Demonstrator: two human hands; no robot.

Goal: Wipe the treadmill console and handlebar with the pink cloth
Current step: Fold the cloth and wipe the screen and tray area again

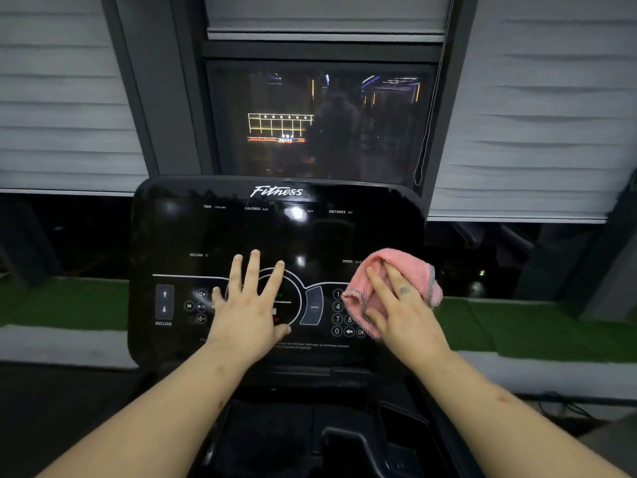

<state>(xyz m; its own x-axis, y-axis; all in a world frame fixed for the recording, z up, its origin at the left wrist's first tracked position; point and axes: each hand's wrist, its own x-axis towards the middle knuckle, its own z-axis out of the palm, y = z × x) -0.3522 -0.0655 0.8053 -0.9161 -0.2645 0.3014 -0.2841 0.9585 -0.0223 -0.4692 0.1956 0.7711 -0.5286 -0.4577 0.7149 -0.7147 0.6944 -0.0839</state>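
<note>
Wiping console rt side w/ pink cloth under flat right hand, over keypad; left hand splayed flat, steadying. Next prob: sweep left, then handlebar.

We read "Fitness" atop the console, TIME, CALORIES, DISTANCE, INCLINE, SPEED across it, and 1, 4, 7, 0, OK on its keypad.

On console, left hand lies left of cloth under right hand.
</note>
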